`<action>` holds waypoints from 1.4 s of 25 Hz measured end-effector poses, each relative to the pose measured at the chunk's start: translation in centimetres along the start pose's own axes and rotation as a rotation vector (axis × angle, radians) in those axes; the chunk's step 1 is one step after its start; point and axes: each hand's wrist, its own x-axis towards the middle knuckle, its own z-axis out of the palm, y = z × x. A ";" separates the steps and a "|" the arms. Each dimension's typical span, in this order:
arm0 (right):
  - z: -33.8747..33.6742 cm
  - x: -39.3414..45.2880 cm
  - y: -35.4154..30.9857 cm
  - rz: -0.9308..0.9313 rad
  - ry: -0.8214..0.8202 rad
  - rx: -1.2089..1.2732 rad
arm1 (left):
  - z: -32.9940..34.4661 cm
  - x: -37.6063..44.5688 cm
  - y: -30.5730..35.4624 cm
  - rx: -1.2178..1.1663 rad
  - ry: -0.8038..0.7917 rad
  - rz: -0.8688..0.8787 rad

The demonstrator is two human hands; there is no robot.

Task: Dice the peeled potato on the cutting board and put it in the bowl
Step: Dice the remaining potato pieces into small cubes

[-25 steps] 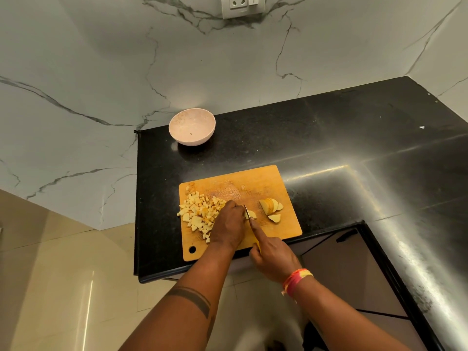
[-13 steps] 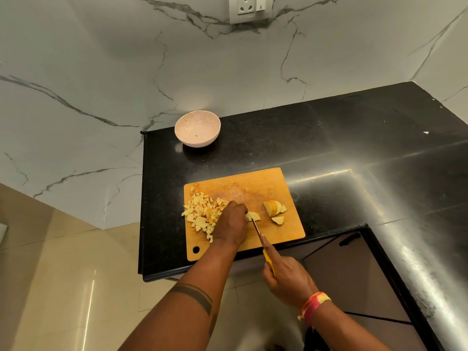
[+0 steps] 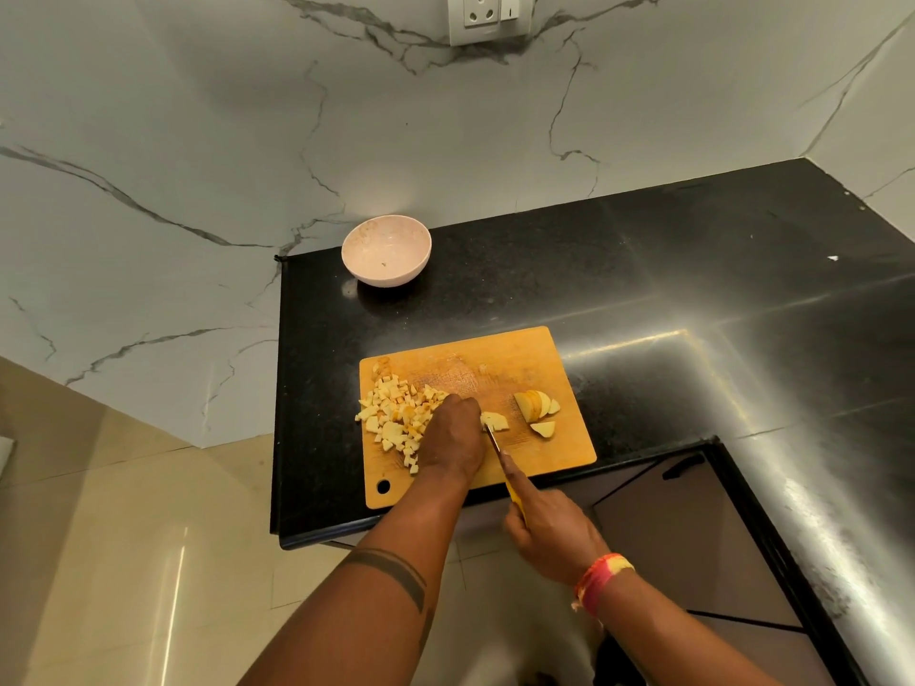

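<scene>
A wooden cutting board (image 3: 495,358) lies on the black counter. A heap of diced potato (image 3: 396,418) covers its left side. My left hand (image 3: 455,433) holds down a small potato piece (image 3: 496,421) at the board's middle, fingers curled over it. My right hand (image 3: 549,532) grips a yellow-handled knife (image 3: 500,453), its blade tip at that piece. Larger potato wedges (image 3: 537,410) sit on the board's right. The pink bowl (image 3: 386,250) stands apart at the counter's back left and holds only a crumb.
The black counter (image 3: 693,289) runs right and wraps round a corner; its front edge lies just below the board. A marble wall with a socket (image 3: 487,14) rises behind. Brown cabinet doors (image 3: 693,537) sit below the counter on the right.
My right hand has drawn back toward me, off the board's front edge, and the knife now reaches in at a longer slant. The left hand stays on the piece.
</scene>
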 end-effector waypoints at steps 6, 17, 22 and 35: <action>0.4 -1.6 1.3 0.034 0.109 0.044 | -0.5 0.3 0.1 -0.029 0.038 0.024; 3.3 3.1 -4.2 0.067 0.097 0.071 | -2.6 -0.9 -3.0 -0.193 0.236 0.005; 1.9 3.7 -5.1 0.012 0.121 0.073 | -2.6 -1.1 -3.0 -0.231 0.279 -0.009; -3.6 -0.3 2.3 0.114 0.378 0.144 | 1.9 1.3 5.1 -0.330 -0.007 0.146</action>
